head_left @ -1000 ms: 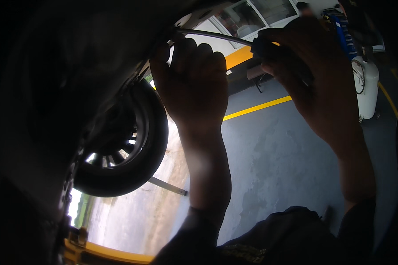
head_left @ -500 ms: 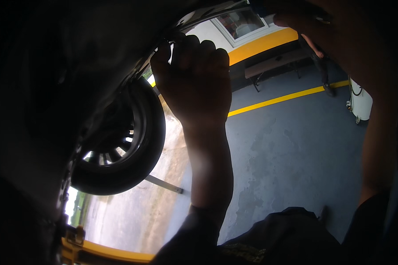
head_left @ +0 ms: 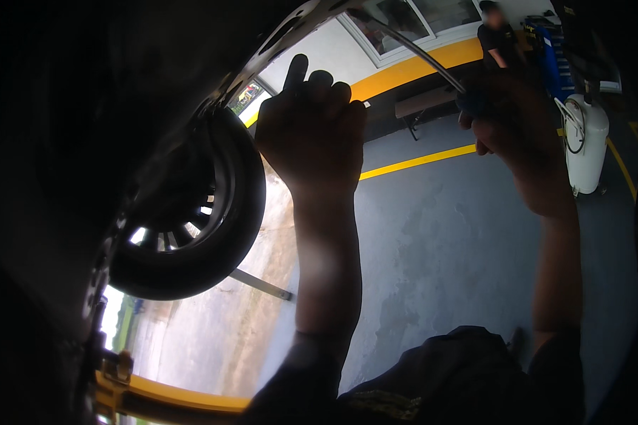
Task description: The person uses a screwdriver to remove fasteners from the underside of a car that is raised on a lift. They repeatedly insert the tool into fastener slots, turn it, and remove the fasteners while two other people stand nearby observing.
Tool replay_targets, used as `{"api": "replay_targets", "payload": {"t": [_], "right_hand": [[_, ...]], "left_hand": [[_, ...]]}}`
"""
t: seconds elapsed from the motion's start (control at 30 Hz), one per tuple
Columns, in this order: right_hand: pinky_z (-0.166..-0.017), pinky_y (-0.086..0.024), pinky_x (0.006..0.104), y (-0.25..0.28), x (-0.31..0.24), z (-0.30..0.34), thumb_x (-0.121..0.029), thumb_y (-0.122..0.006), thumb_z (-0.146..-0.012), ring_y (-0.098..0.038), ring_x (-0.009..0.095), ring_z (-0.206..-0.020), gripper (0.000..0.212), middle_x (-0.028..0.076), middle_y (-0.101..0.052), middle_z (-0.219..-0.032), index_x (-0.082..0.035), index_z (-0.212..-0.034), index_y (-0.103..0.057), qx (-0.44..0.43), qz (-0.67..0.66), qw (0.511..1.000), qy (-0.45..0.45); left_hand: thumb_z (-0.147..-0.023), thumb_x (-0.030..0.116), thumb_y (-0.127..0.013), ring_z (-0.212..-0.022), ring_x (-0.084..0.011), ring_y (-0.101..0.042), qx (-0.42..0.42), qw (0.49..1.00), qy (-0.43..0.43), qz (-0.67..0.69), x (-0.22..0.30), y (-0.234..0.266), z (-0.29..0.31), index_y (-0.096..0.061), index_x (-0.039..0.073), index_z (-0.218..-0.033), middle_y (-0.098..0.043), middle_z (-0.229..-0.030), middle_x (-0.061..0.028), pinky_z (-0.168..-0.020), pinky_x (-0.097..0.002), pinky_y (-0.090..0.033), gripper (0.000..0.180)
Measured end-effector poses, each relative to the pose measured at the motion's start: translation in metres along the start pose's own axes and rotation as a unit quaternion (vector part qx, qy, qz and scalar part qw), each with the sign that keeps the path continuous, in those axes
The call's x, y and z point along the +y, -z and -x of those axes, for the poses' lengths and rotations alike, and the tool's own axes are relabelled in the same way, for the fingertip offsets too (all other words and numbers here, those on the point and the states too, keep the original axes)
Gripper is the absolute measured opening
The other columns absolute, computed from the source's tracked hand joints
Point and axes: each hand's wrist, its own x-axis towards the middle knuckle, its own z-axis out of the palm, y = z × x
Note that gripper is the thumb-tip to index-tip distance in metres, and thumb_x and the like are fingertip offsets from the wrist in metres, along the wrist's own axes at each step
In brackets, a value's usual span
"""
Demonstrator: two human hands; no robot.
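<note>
Landmark: the wheel (head_left: pixel 247 212), dark tyre, spoked rim, beside the dark car underside (head_left: pixel 64 120).

Left hand (head_left: pixel 308 138): just right of the wheel's upper part in view, back of the hand toward the camera. One finger points up; the others are curled. Palm side hidden, so cannot tell whether it holds anything.

Right hand (head_left: pixel 517 134): well to the right of the wheel, in shadow. Fingers are closed around the handle end of a tool (head_left: pixel 438 66); exact finger placement too dark to read.

Tool: long, straight metal shaft, dark bluish handle. Lies above and right of the wheel, slanting up and leftward from the right hand. Far end near the car underside; contact cannot be determined.

Surroundings: yellow bar (head_left: pixel 184 394) below the wheel. Grey floor (head_left: pixel 439 248) with yellow line (head_left: pixel 418 163) to its right. Farther right and up: bench (head_left: pixel 424 104), window (head_left: pixel 393 28), another person (head_left: pixel 500 44) in dark clothing, blue rack (head_left: pixel 556 67) and white tank (head_left: pixel 588 142) with a hose.
</note>
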Motion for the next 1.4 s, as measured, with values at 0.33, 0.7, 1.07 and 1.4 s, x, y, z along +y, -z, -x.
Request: {"api": "replay_targets", "payload": {"t": [0.33, 0.7, 1.07, 1.4], "right_hand": [[-0.081, -0.054, 0.0374, -0.039, 0.015, -0.017, -0.034, -0.074, -0.087, -0.066, 0.028, -0.093, 0.041, 0.014, -0.067, -0.104, -0.007, -0.117, -0.063, -0.024, 0.100, 0.986, 0.132], [-0.076, -0.057, 0.0386, -0.027, -0.015, -0.018, -0.028, -0.072, -0.090, -0.069, 0.029, -0.091, 0.034, 0.016, -0.067, -0.105, -0.004, -0.113, -0.062, -0.035, 0.287, 0.951, 0.109], [-0.064, -0.055, 0.0330, 0.001, -0.098, -0.039, -0.017, -0.072, -0.088, -0.070, 0.021, -0.073, 0.029, 0.011, -0.072, -0.089, -0.005, -0.114, -0.067, -0.002, 0.383, 0.917, 0.109], [-0.069, -0.057, 0.0314, 0.021, -0.037, -0.061, -0.018, -0.069, -0.092, -0.072, 0.021, -0.081, 0.032, 0.010, -0.073, -0.097, -0.010, -0.123, -0.067, 0.068, 0.410, 0.846, 0.335]], "left_hand": [[-0.102, 0.018, -0.049, -0.057, -0.0079, -0.039, 0.007, 0.999, -0.048, 0.015, -0.005, -0.023, -0.021, -0.059, 0.006, -0.119, -0.043, -0.072, 0.0014, -0.049, -0.0216, -0.030, 0.023], [-0.102, 0.024, -0.052, -0.047, -0.0047, -0.028, 0.095, 0.988, -0.073, -0.100, 0.000, -0.033, -0.016, -0.046, 0.014, -0.079, -0.033, -0.059, 0.0043, -0.043, -0.0200, -0.027, 0.026], [-0.102, 0.027, -0.054, -0.052, -0.0062, -0.028, 0.099, 0.987, -0.084, -0.096, -0.010, -0.038, -0.020, -0.066, 0.009, -0.105, -0.034, -0.062, 0.0055, -0.048, -0.0251, -0.025, 0.022], [-0.102, 0.028, -0.053, -0.052, -0.0061, -0.028, 0.077, 0.988, -0.065, -0.121, -0.010, -0.038, -0.016, -0.067, 0.010, -0.108, -0.033, -0.062, 0.0050, -0.048, -0.0242, -0.025, 0.023]]}}
